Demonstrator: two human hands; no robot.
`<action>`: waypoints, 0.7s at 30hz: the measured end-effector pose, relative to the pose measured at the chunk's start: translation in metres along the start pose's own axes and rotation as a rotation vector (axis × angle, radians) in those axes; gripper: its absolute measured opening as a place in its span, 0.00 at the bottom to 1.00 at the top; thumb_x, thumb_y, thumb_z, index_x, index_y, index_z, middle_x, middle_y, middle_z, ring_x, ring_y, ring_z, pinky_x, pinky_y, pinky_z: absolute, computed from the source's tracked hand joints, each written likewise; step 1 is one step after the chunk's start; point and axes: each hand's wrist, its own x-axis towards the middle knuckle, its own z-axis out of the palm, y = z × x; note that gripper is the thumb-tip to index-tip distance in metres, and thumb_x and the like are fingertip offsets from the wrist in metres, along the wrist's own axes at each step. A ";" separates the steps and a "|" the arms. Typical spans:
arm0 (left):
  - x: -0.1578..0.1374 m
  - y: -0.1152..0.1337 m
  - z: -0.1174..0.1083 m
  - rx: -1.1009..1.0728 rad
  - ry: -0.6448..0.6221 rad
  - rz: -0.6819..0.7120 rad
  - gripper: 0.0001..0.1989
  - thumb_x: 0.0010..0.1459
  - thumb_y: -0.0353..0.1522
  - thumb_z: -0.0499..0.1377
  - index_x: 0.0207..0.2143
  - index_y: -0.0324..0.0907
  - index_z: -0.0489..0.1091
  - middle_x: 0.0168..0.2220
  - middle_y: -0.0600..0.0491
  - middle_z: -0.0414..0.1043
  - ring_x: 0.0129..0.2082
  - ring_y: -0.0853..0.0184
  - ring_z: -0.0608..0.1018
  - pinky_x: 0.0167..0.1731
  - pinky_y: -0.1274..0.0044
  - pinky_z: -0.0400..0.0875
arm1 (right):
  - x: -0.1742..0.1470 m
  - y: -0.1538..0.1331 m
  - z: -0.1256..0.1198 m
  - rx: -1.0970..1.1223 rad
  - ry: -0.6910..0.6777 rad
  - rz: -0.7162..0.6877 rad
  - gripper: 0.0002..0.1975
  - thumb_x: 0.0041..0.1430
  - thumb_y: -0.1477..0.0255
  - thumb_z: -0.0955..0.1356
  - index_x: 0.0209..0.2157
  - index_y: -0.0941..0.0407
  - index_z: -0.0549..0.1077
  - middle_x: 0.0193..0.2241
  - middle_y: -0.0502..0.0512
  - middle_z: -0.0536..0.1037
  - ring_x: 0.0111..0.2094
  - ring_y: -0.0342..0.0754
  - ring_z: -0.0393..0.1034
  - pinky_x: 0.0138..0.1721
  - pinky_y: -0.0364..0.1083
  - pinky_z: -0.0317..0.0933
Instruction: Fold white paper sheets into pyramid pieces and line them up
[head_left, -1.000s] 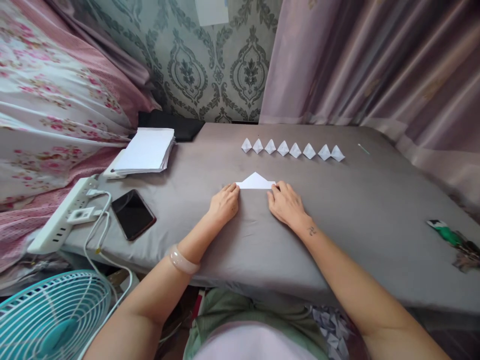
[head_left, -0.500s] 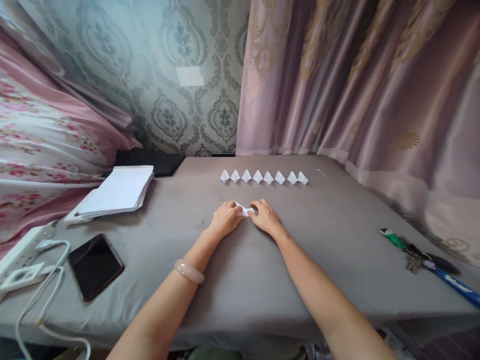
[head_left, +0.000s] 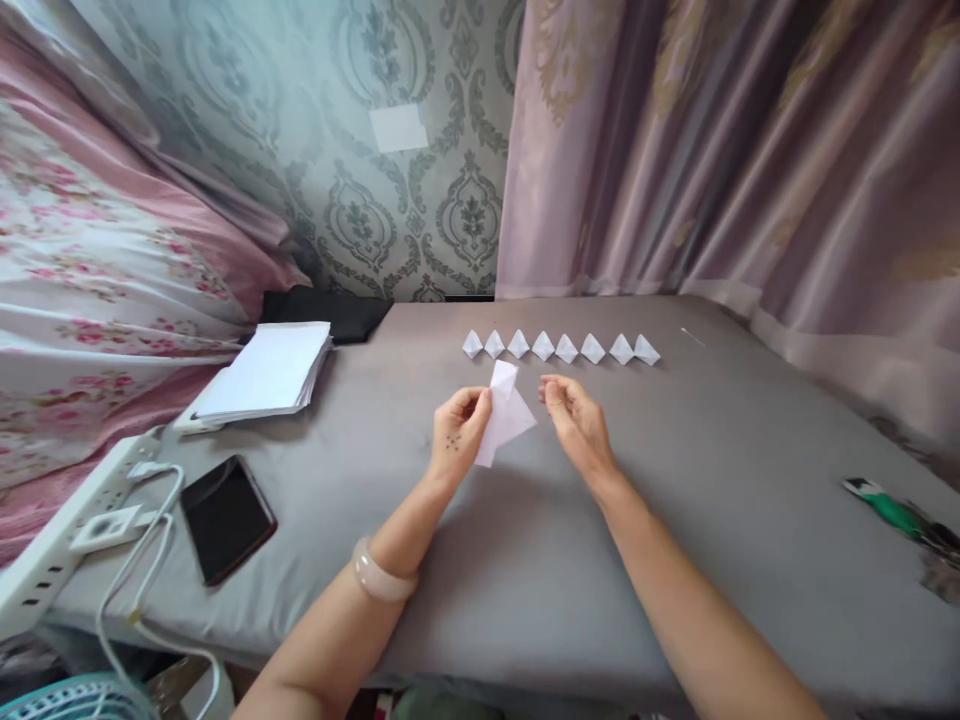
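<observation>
My left hand (head_left: pixel 459 432) is closed, pinching a folded piece of white paper (head_left: pixel 508 418) between thumb and fingers above the table. The paper is partly opened out, with a narrow flap pointing up and a wider corner toward the right. Just right of the paper, and apart from it, my right hand (head_left: pixel 576 424) is raised with its fingers curled in toward the thumb and no object showing in it. Beyond both hands, several small folded white paper shapes (head_left: pixel 543 346) stand in a row across the table.
A stack of white paper (head_left: pixel 262 372) lies on the grey-covered table (head_left: pixel 675 560) at left, beside a black flat item (head_left: pixel 352 315). Nearer are a phone (head_left: pixel 227 518), a power strip (head_left: pixel 45 560) and white cables (head_left: pixel 157 560). Keys with a green tag (head_left: pixel 889 508) lie at right.
Both hands were together low on the table, on the folded paper. Now my left hand has lifted it, more opened out, and my right hand has let go and moved right. The view has shifted.
</observation>
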 end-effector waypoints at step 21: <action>-0.015 0.013 0.007 -0.632 -0.011 -0.248 0.13 0.52 0.40 0.65 0.36 0.41 0.79 0.35 0.51 0.79 0.32 0.70 0.76 0.35 0.79 0.70 | -0.026 -0.030 0.008 -0.189 0.030 -0.226 0.09 0.56 0.66 0.70 0.38 0.53 0.70 0.32 0.50 0.76 0.30 0.43 0.69 0.35 0.45 0.65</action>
